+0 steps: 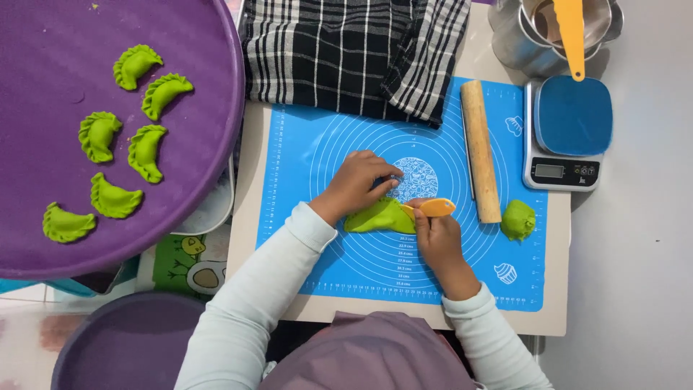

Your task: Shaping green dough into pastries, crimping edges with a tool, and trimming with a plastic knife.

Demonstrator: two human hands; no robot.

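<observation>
A folded piece of green dough (377,217) lies on the blue baking mat (303,217). My left hand (357,180) presses on its upper edge with the fingers bent. My right hand (437,242) grips a small orange scraper (437,208) whose tip touches the dough's right end. A ball of green dough (518,219) sits at the mat's right side, next to a wooden rolling pin (481,150).
A purple round tray (202,87) at the left holds several green crimped dumplings (146,152). A checked cloth (346,50) lies behind the mat. A blue-topped kitchen scale (567,133) and metal bowls (534,36) with an orange spatula (571,32) stand at the back right. Another purple tray (123,339) sits at lower left.
</observation>
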